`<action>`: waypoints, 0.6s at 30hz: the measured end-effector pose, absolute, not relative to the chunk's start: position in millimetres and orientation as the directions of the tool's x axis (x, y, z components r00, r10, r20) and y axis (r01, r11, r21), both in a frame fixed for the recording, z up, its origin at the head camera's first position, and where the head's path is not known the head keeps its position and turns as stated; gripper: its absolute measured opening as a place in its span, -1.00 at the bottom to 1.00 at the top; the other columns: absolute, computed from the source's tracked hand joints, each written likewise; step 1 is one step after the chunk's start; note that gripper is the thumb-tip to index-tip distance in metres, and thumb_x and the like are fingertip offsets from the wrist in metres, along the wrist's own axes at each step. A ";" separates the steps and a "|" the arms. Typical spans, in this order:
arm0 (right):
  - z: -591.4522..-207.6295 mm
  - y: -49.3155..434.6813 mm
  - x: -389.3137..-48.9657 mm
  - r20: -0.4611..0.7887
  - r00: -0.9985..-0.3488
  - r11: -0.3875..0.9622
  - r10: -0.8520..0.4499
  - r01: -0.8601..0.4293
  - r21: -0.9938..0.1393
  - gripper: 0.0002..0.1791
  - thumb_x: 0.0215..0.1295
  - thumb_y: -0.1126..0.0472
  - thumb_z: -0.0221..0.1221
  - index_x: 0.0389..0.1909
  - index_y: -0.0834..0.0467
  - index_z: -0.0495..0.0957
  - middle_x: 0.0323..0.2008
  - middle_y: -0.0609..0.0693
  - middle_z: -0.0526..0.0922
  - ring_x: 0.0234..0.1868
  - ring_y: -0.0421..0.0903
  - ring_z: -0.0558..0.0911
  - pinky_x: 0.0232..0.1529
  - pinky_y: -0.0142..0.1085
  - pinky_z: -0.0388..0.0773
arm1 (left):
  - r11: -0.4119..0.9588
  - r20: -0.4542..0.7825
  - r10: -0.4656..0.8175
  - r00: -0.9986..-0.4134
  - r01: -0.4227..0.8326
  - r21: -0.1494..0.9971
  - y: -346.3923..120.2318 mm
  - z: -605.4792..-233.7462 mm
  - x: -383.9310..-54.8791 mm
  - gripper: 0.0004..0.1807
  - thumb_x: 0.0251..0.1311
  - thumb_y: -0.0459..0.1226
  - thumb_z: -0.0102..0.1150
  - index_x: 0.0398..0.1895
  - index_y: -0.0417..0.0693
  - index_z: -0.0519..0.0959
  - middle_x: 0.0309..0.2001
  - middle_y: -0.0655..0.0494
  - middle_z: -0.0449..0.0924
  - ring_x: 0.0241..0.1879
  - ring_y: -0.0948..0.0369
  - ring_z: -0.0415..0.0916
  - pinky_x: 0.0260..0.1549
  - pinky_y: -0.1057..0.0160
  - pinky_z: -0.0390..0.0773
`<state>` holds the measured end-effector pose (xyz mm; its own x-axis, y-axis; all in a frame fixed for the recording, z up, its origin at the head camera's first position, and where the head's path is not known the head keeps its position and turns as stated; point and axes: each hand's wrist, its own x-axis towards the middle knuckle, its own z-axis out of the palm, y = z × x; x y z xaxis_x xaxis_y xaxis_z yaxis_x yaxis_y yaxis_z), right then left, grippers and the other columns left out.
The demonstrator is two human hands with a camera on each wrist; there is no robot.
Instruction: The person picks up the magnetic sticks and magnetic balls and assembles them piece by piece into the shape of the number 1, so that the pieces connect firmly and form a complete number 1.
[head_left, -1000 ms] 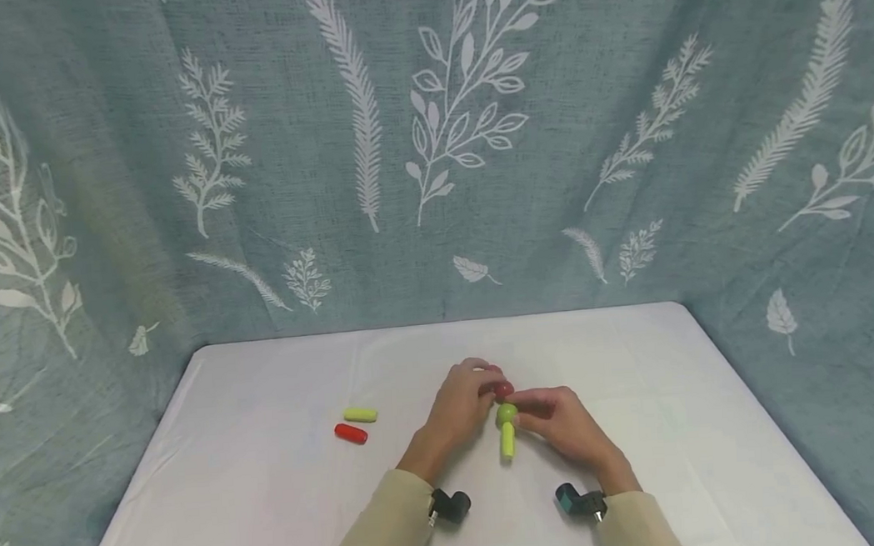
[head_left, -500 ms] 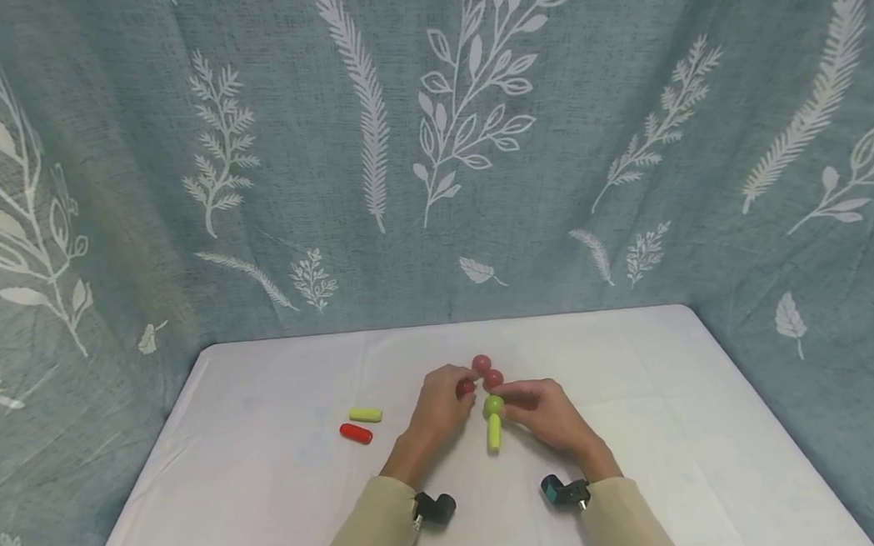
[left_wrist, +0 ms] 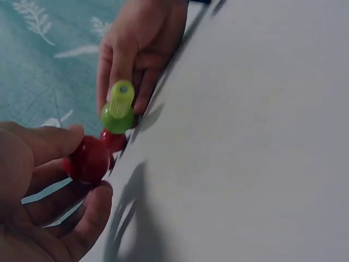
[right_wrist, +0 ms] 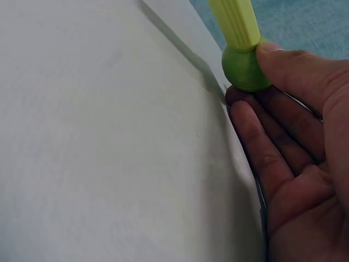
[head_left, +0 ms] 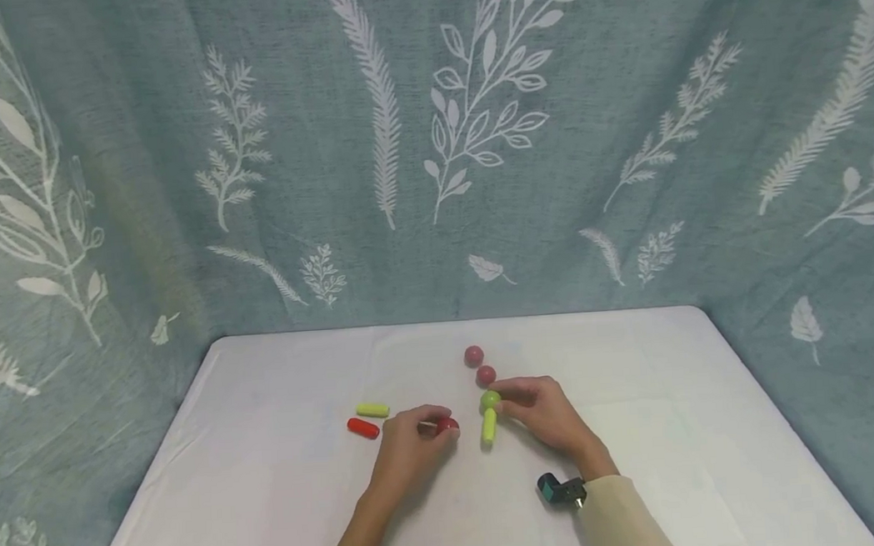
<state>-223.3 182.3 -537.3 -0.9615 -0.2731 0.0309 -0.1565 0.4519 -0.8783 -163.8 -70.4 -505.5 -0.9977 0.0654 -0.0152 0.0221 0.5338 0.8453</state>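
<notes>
L hand [head_left: 408, 448] pinches red ball [left_wrist: 91, 159]; R hand [head_left: 549, 416] pinches green ball [right_wrist: 242, 68] w/ yellow stick [right_wrist: 236, 24] end-on to it.

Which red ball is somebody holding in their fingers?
The red ball nearest the person, pinched in the left hand; the other two red balls lie farther back on the white table.
</notes>
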 end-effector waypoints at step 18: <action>-541.8 173.2 -225.9 0.052 -0.951 0.442 -0.304 -0.190 -0.877 -0.69 0.42 0.08 0.47 0.15 -0.13 0.81 0.09 -0.20 0.85 0.32 -0.04 0.74 0.42 0.11 0.59 | 0.447 -0.062 0.114 -0.992 -0.005 0.894 -50.1 -510.9 -109.8 -0.73 0.23 -0.26 0.58 -0.06 -0.20 0.80 -0.28 0.16 0.82 -0.32 0.30 0.69 -0.24 0.36 0.69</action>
<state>-225.9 173.2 -541.8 -0.9511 -0.3044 0.0524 -0.1897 0.4418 -0.8768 -109.8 -50.1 -510.9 -0.9916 0.1138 -0.0619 -0.0045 0.4471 0.8945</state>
